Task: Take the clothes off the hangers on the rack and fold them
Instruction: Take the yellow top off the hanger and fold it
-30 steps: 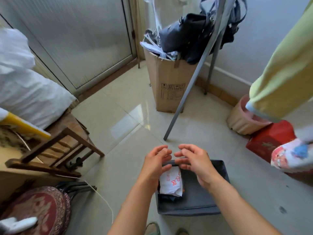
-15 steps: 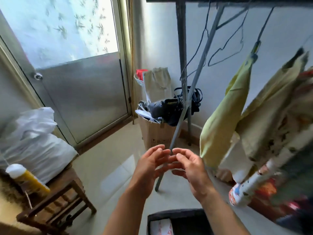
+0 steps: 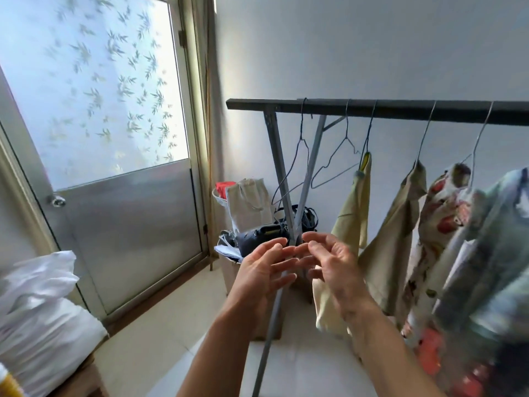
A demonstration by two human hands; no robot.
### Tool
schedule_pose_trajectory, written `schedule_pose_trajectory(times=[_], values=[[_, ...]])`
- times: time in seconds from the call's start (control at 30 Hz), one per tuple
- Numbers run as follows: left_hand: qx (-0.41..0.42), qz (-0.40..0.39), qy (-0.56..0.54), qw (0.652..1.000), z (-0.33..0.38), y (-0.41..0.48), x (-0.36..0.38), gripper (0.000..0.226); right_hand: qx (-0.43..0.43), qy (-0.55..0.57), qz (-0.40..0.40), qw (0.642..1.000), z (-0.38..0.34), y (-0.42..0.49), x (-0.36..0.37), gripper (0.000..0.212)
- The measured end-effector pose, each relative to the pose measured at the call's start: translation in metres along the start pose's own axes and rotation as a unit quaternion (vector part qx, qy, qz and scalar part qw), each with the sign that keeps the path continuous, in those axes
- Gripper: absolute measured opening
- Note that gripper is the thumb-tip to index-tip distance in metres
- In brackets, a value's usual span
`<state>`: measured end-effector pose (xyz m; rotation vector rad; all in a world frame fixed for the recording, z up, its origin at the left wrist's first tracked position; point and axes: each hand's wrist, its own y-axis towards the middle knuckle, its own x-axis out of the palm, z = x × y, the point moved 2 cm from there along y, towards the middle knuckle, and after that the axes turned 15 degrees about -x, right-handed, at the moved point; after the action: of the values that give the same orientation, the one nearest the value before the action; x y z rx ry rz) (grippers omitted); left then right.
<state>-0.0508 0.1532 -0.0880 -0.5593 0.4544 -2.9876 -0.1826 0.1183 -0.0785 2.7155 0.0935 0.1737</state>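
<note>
Since 0.5 s ago the view has tilted up. The rack [image 3: 400, 108] bar, then only at the top edge, now crosses the right half of the frame. Both hands sit higher against it, w/ fingers more spread.

Left hand [image 3: 262, 270] and right hand [image 3: 335, 265] are both open, fingers loose and a bit curved, holding nothing. Their fingertips come very close at centre, in front of the crossed rack legs [image 3: 280, 167]. Whether they touch, I cannot tell.

The clothes all hang on the rack, to the right of the hands. From the left come two bare wire hangers [image 3: 340, 164], then a yellow top [image 3: 353, 219] on its own hanger, just right of and beyond the right hand. Next are a beige top [image 3: 392, 239], a floral top [image 3: 440, 219] and, at the near right edge, a blue-grey piece [image 3: 492, 253], too blurred to tell the type. The right wrist overlaps the low part of the yellow top in view; contact is not clear.

Far behind the hands stands a box [image 3: 230, 273] w/ a black bag [image 3: 257, 236] on top, and a canvas bag [image 3: 249, 202] is behind it. A door [image 3: 120, 224] w/ frosted leaf-pattern glass fills the left. A white sack [image 3: 43, 310] lies at near left.
</note>
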Motion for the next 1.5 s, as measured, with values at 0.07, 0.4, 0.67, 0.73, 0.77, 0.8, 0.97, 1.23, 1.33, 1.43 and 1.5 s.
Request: schedule_pose_trajectory(times=[0.07, 0.4, 0.67, 0.73, 0.77, 0.8, 0.97, 1.23, 1.33, 1.43, 1.5], values=[[0.0, 0.004, 0.002, 1.0, 0.001, 0.0, 0.003, 0.021, -0.029, -0.006, 0.049, 0.998, -0.018, 0.016, -0.01, 0.015], [0.051, 0.034, 0.079, 0.995, 0.011, -0.003, 0.009, 0.02, -0.071, -0.383, 0.13, 0.912, -0.061, 0.155, -0.058, 0.046], [0.051, 0.038, 0.079, 0.995, 0.015, -0.002, 0.011, 0.02, 0.047, -0.45, 0.071, 0.889, -0.045, 0.177, -0.06, 0.04], [0.05, 0.038, 0.08, 0.995, 0.014, -0.002, 0.01, 0.02, 0.028, -0.443, 0.088, 0.892, -0.046, 0.176, -0.06, 0.038], [0.05, 0.039, 0.08, 0.995, 0.014, -0.002, 0.009, 0.02, 0.011, -0.431, 0.102, 0.897, -0.046, 0.177, -0.061, 0.038], [0.049, 0.039, 0.079, 0.995, 0.014, -0.002, 0.009, 0.02, -0.008, -0.417, 0.117, 0.902, -0.048, 0.176, -0.061, 0.037], [0.047, 0.036, 0.073, 0.996, 0.014, -0.002, 0.007, 0.02, -0.067, -0.332, 0.145, 0.93, -0.051, 0.174, -0.061, 0.017], [0.049, 0.031, 0.074, 0.996, 0.015, 0.0, 0.009, 0.02, -0.129, -0.319, 0.11, 0.932, -0.079, 0.138, -0.057, 0.013], [0.059, 0.026, 0.083, 0.994, 0.019, -0.002, 0.01, 0.02, -0.13, -0.36, 0.076, 0.921, -0.084, 0.115, -0.064, 0.015], [0.071, 0.023, 0.088, 0.993, 0.025, -0.005, 0.01, 0.02, -0.142, -0.376, 0.055, 0.914, -0.094, 0.089, -0.072, 0.019], [0.082, 0.021, 0.096, 0.992, 0.031, -0.007, 0.01, 0.02, -0.145, -0.375, 0.03, 0.915, -0.104, 0.073, -0.078, 0.021]])
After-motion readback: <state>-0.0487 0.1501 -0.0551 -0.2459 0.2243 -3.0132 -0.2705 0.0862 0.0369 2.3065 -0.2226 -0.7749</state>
